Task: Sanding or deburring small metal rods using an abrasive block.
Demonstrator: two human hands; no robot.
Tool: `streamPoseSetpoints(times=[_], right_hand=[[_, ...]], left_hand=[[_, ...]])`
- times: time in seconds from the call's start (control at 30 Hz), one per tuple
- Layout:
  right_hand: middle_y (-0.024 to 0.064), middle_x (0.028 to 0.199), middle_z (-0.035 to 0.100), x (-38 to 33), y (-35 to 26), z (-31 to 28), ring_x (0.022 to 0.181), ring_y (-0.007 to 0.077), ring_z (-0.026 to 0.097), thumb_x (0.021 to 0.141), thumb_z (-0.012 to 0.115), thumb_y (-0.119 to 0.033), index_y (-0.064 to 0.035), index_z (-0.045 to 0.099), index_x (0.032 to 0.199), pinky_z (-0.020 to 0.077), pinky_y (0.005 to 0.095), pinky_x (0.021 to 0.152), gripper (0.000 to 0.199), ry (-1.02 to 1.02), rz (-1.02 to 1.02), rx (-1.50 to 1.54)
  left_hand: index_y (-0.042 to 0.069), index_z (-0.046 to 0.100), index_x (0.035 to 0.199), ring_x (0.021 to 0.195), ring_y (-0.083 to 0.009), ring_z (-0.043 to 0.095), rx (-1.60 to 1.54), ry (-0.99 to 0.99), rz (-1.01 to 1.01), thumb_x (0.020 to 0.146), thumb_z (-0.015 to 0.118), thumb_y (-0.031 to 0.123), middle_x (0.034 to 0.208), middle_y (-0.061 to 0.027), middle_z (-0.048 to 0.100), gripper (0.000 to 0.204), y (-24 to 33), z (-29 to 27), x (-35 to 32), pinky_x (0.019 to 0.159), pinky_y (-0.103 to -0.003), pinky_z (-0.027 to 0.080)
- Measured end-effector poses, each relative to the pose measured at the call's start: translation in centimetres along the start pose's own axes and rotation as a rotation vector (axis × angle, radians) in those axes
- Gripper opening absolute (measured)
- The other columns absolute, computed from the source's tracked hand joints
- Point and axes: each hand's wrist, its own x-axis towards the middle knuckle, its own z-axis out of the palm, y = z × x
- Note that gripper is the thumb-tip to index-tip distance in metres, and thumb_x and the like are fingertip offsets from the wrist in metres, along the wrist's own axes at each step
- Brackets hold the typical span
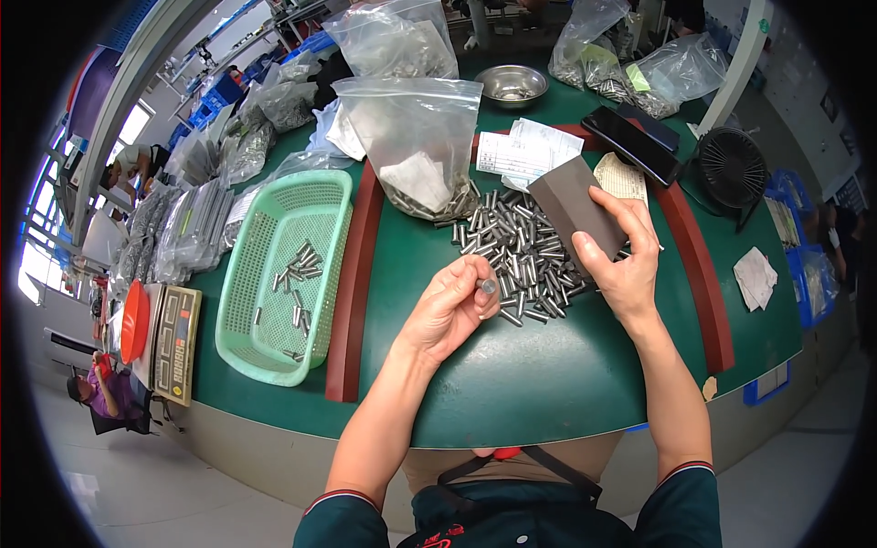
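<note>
Between the fingers of my left hand point(449, 306) is a small metal pin point(488, 286), its round end face turned outward. My right hand point(626, 256) grips a dark brown rectangular block point(574, 205) by its side, holding it over the heap. Beneath and around the block lies a pile of loose metal pins point(523, 247) on the green table. A clear plastic bag point(416, 128) with pins and a white paper inside stands at the pile's far left. Left of my left hand, a light green basket point(239, 310) has several pins on its bottom.
Dark red bars point(354, 301) frame the work area. A digital scale point(175, 345) stands at the left edge. Papers point(530, 151), a metal bowl point(513, 86), a phone point(630, 144) and a black fan point(731, 166) lie farther back. A white cloth point(755, 279) is at the right.
</note>
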Motion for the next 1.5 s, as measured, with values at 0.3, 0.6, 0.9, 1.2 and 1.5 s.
streamPoseSetpoints(times=[0.3, 0.6, 0.9, 1.2, 1.5], right_hand=[[0.0096, 0.096, 0.057, 0.1, 0.4, -0.1, 0.091, 0.0209, 0.056, 0.066, 0.076, -0.019, -0.0052, 0.066, 0.111, 0.0476, 0.0317, 0.079, 0.049, 0.015, -0.008, -0.023], [0.0091, 0.097, 0.057, 0.1, 0.6, -0.1, 0.091, 0.0205, 0.056, 0.067, 0.076, -0.020, -0.0051, 0.065, 0.113, 0.0469, 0.0318, 0.080, 0.049, -0.002, 0.002, -0.031], [0.0092, 0.096, 0.057, 0.0, 0.8, 0.0, 0.090, 0.0204, 0.056, 0.067, 0.075, -0.019, -0.0044, 0.065, 0.113, 0.0468, 0.0319, 0.080, 0.049, -0.025, -0.012, -0.045], [0.0093, 0.096, 0.057, -0.2, 0.7, 0.2, 0.090, 0.0204, 0.056, 0.067, 0.075, -0.017, -0.0039, 0.064, 0.114, 0.0469, 0.0319, 0.080, 0.049, -0.038, -0.011, -0.055], [0.0092, 0.098, 0.057, -0.1, 0.6, 0.0, 0.090, 0.0200, 0.056, 0.068, 0.074, -0.016, -0.0038, 0.064, 0.114, 0.0472, 0.0316, 0.080, 0.049, -0.037, -0.012, -0.045]], left_hand=[[0.004, 0.058, 0.096, 0.072, -0.0102, 0.055, 0.456, 0.218, 0.240, 0.094, 0.059, 0.021, 0.080, -0.0022, 0.059, 0.017, 0.1, 0.6, -0.4, 0.067, -0.023, 0.044], [-0.001, 0.058, 0.103, 0.080, -0.0093, 0.057, 0.850, 0.320, 0.563, 0.084, 0.066, 0.000, 0.093, -0.0042, 0.061, 0.021, -0.7, 1.5, -0.2, 0.075, -0.023, 0.048], [0.000, 0.060, 0.101, 0.073, -0.0122, 0.056, 1.199, 0.435, 0.727, 0.073, 0.068, -0.005, 0.082, -0.0046, 0.063, 0.030, -0.7, 2.0, -0.3, 0.068, -0.026, 0.047], [0.000, 0.059, 0.102, 0.073, -0.0121, 0.056, 1.163, 0.479, 0.724, 0.072, 0.066, -0.006, 0.083, -0.0049, 0.063, 0.032, -0.8, 1.9, -0.1, 0.069, -0.026, 0.048], [-0.002, 0.058, 0.100, 0.087, -0.0111, 0.059, 0.525, 0.336, 0.479, 0.079, 0.067, -0.009, 0.096, -0.0074, 0.062, 0.023, -0.3, 1.8, -0.4, 0.079, -0.023, 0.049]])
